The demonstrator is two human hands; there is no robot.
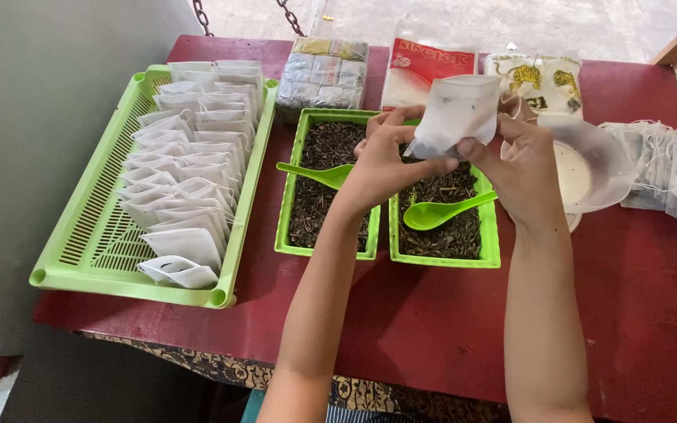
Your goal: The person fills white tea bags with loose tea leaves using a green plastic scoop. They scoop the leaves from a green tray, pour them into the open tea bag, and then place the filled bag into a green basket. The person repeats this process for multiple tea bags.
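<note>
Red cloth covers the table (pixel 432 329), where both hands meet above two small green trays of loose dried leaves. Left hand (pixel 381 160) and right hand (pixel 523 168) each pinch a white paper sachet (pixel 456 113) by its lower edge, fingers closed on it. Green spoons (pixel 440 211) lie idle in the leaves. Many filled sachets already line the green basket (pixel 88 227); a stack of empty ones (pixel 671 168) waits at right.

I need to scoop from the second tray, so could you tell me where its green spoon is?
The green spoon lies on the dried leaves in the right-hand green tray, just below the right hand.
</note>
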